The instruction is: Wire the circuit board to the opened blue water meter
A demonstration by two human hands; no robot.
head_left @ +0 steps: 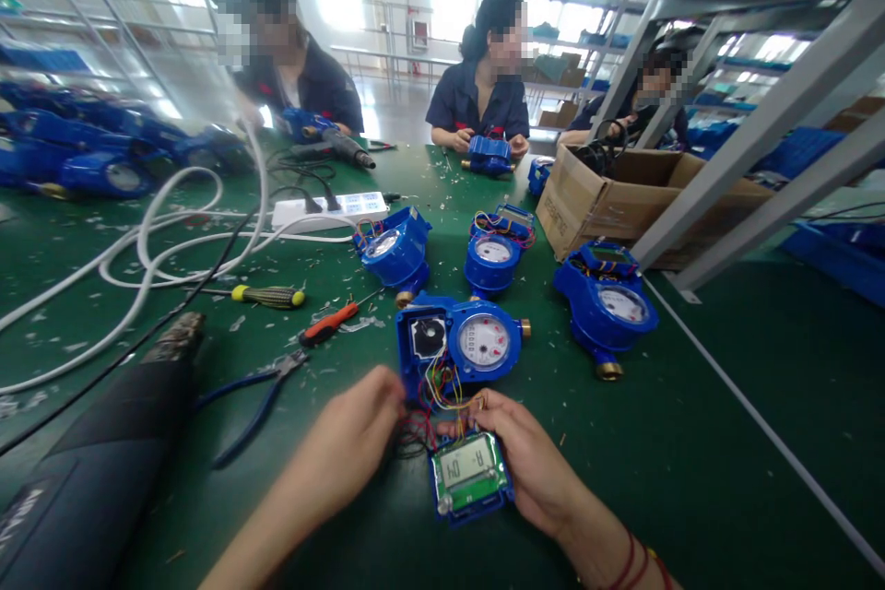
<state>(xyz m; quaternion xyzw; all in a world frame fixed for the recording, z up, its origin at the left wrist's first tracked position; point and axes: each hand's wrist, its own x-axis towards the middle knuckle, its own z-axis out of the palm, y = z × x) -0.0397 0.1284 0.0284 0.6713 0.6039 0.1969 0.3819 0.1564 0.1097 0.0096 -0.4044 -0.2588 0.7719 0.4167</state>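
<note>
A blue water meter (484, 341) lies in front of me, its round dial facing up and its square compartment uncovered. Coloured wires (446, 387) run from that compartment to a display module (470, 470), a green circuit board with a lit LCD in a blue frame. My right hand (515, 438) grips this module at its upper right side, the fingers behind the wires. Beside the compartment's lower left corner, my left hand (366, 424) has its fingers curled together close to red and black wires; what they pinch is hidden.
Three more meters (394, 249) stand beyond. To the left are pliers (266, 387), an orange screwdriver (330, 323), a yellow screwdriver (269, 296), a heat gun (117, 442), a white cable and a power strip (332, 210). A cardboard box (608, 203) stands behind right. Several people sit opposite.
</note>
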